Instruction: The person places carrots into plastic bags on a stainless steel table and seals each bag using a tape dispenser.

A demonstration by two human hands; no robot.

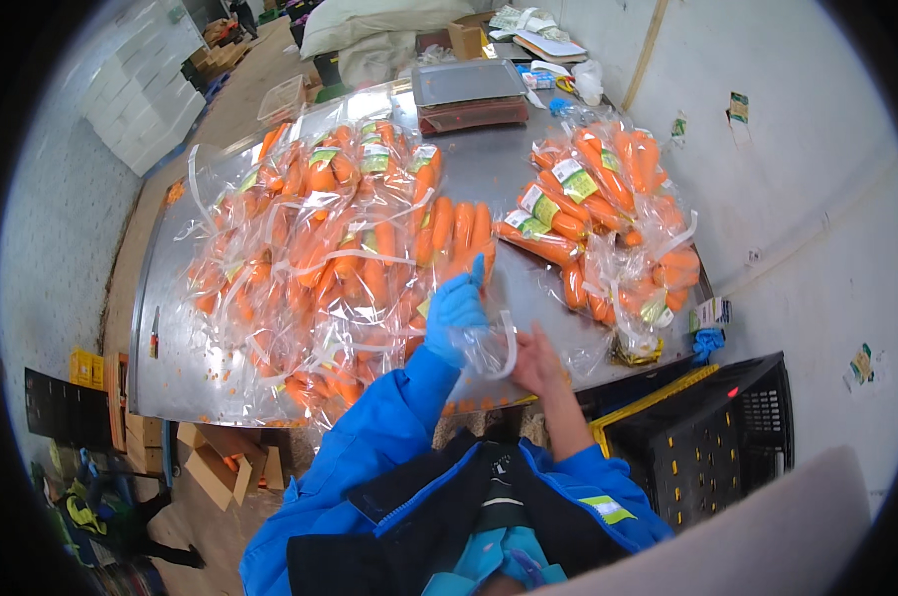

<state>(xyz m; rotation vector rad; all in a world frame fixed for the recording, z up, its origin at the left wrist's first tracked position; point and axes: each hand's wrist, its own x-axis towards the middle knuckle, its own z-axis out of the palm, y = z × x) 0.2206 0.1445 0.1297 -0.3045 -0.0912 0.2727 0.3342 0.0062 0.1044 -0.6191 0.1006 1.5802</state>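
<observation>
My left hand [457, 316], in a blue glove, is closed around the gathered neck of a clear bag of carrots [464, 230], with the thumb pointing up. That bag lies on the metal table, its carrots pointing away from me. The loose plastic end of the bag, with a white strip [512, 344] along it, sticks out to the right of the glove. Beside this strip is my bare right hand [540, 364], its fingers apart and slightly blurred; I see nothing held in it. Many bagged carrots [320, 263] cover the table's left side, several bearing green-and-white labels.
More bagged carrots [578, 199] are heaped on the right of the metal table [186, 372]. Stacked trays [469, 84] stand at its far edge. A small knife-like tool [155, 333] lies at left. Black crates [697, 447] stand by my right arm. Someone [111, 512] is at lower left.
</observation>
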